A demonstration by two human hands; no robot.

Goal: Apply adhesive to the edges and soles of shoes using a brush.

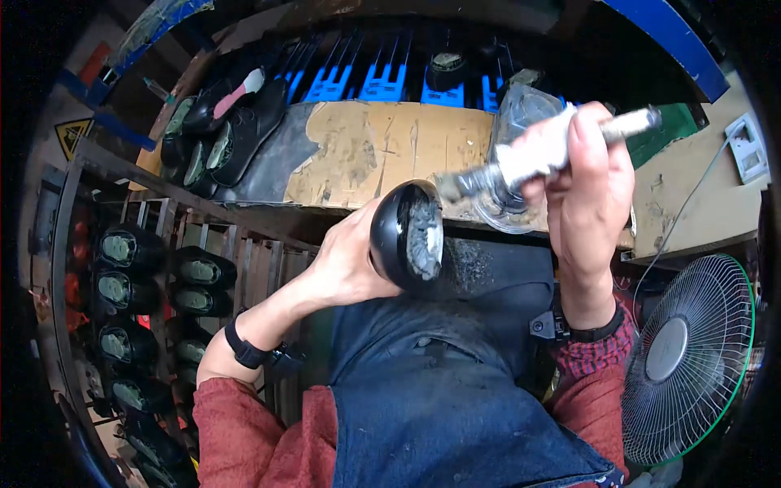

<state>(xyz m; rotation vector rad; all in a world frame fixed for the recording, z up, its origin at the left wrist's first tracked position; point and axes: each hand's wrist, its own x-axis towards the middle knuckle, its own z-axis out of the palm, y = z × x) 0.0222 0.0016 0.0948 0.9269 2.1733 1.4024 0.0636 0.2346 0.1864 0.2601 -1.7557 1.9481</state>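
My left hand (pixel 351 254) is wrapped round a glossy black shoe (pixel 394 232), held over my lap. The shoe's end, with a rough, grey-white patch, faces right. In the raised right hand (pixel 587 175) is a rod-shaped tool with a white-wrapped grip (pixel 541 153), its fingers closed about it. The tool's blurred grey tip lies close beside the shoe's upper right edge; whether they touch I cannot tell. Behind the tool, a clear plastic container (pixel 525 106) stands on the bench.
The bench (pixel 390 150) is covered with cardboard. Several black shoes (pixel 244 138) and a pink-handled brush (pixel 236 93) lie at its left. A rack (pixel 73 211) full of shoes stands at left. A fan (pixel 691 358) is at my right, below a white power strip (pixel 746 148).
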